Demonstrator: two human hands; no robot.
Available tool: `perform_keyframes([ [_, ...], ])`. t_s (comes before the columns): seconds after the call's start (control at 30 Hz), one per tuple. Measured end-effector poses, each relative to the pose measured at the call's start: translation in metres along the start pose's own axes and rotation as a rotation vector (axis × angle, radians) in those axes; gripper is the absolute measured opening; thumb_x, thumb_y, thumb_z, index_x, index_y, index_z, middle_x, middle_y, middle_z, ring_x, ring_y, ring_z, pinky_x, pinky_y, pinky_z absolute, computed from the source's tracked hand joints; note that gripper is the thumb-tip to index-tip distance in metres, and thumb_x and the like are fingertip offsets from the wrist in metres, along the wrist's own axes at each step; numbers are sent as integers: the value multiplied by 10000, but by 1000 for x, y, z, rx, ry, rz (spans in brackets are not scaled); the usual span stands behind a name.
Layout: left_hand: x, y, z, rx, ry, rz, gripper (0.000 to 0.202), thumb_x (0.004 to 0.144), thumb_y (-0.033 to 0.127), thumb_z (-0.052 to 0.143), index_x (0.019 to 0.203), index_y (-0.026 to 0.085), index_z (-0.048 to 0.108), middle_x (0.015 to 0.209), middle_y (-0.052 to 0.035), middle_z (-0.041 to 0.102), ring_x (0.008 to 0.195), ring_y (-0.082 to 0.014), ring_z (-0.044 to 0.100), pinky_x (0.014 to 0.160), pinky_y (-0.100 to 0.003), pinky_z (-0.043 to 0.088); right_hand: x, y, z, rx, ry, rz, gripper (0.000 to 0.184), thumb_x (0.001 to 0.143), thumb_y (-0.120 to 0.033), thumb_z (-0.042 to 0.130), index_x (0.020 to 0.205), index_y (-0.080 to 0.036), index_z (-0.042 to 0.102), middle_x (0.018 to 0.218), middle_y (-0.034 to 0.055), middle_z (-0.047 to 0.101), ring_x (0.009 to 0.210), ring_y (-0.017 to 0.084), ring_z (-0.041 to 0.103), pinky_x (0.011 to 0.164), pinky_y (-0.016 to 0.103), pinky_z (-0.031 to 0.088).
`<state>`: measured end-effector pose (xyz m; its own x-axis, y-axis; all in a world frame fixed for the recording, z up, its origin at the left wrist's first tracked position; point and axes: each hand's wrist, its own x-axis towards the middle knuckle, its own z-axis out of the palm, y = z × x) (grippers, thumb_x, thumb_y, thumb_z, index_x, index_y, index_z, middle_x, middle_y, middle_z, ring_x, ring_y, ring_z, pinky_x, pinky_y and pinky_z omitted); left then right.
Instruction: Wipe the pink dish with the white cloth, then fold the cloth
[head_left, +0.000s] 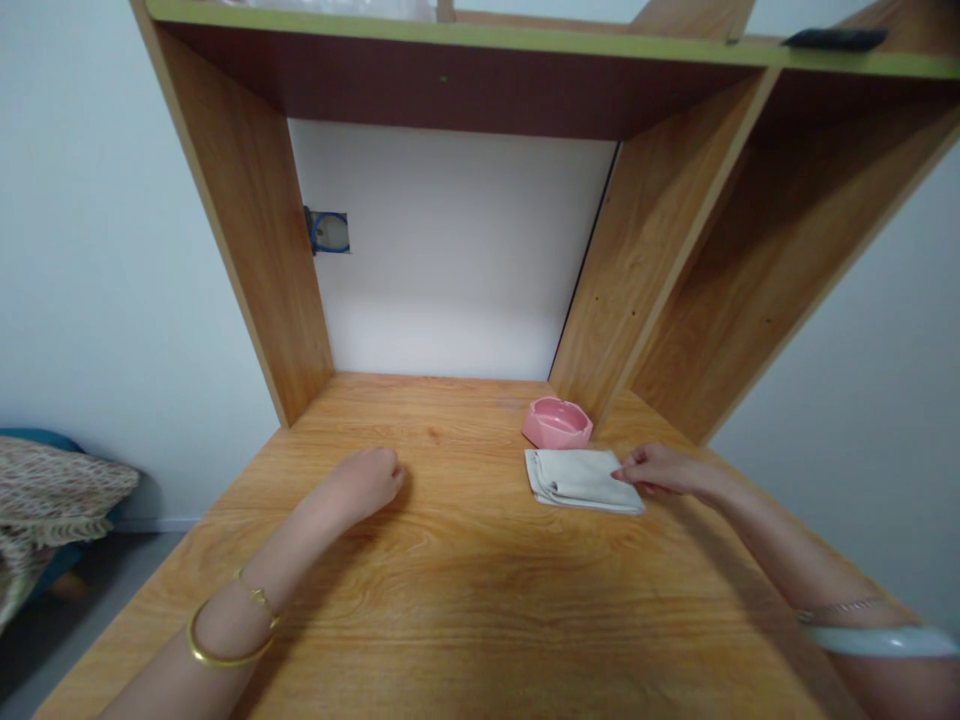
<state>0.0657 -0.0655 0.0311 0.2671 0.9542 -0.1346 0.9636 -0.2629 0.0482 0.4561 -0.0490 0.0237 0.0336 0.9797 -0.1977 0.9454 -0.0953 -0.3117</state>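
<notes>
A folded pale grey cloth [581, 478] lies flat on the wooden desk, its layers showing at the left end. My right hand [660, 470] pinches the cloth at its right edge between thumb and fingers. Just behind the cloth stands a pink angular ashtray [557, 424], close to the upright divider. On the left part of the desk my left hand [367, 483] rests in a loose fist, apart from the cloth and the ashtray. Its fingers are curled under, and I see nothing in them.
Around the wooden desk top [450, 600] rise a left side panel [240, 220] and a right divider [660, 230]. A shelf [465, 30] crosses overhead, with a dark object [840, 40] on its right. Beyond the desk's left edge is a fringed woven cover [60, 490].
</notes>
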Motion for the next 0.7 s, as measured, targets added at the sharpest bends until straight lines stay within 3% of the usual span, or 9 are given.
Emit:
perform_keyframes([
  [0.13,7,11,4,18,58,65,366,845,241,302,913,83,625,972,-169,645,911,-235,604,792,-312,431,-8,-39,0,-218,138,144,159,710,-264,550,630,-144,616,696,144,642,658,254,610,553,315,406],
  [0.2,12,15,11,10,106,143,376,853,258,307,1032,76,583,1100,-172,599,1036,-243,548,895,-331,383,-13,-70,7,-247,252,137,254,778,-292,473,886,-117,621,891,214,636,806,328,607,629,399,424],
  [0.23,15,16,16,-6,128,181,399,860,273,305,1116,71,536,1186,-170,552,1111,-243,499,945,-336,346,-15,-87,14,-244,284,91,296,812,-304,425,972,-127,599,955,206,627,867,323,597,676,409,428],
  [0.3,21,16,26,-52,153,242,470,877,312,288,1260,67,407,1338,-157,417,1237,-229,370,1020,-335,262,-17,-120,35,-198,318,-229,330,835,-295,411,1058,-111,571,1061,187,600,1017,285,542,833,383,399],
  [0.4,28,11,41,-102,148,265,554,897,383,233,1353,70,260,1439,-129,231,1319,-208,209,1069,-343,166,-13,-150,73,-94,171,-489,524,843,-377,426,1237,-32,443,1273,212,464,1212,261,384,988,345,292],
  [0.53,31,2,52,-117,125,254,615,899,453,171,1383,74,187,1459,-108,146,1340,-205,118,1080,-367,119,-3,-153,109,-28,54,-508,765,831,-557,336,1366,-18,240,1431,193,233,1328,258,162,1069,374,156],
  [0.7,33,-2,57,-130,60,174,661,893,485,130,1384,43,161,1457,-123,110,1345,-225,63,1075,-419,100,0,-145,118,-27,35,-486,823,830,-611,243,1372,7,207,1442,193,185,1337,255,114,1081,392,122],
])
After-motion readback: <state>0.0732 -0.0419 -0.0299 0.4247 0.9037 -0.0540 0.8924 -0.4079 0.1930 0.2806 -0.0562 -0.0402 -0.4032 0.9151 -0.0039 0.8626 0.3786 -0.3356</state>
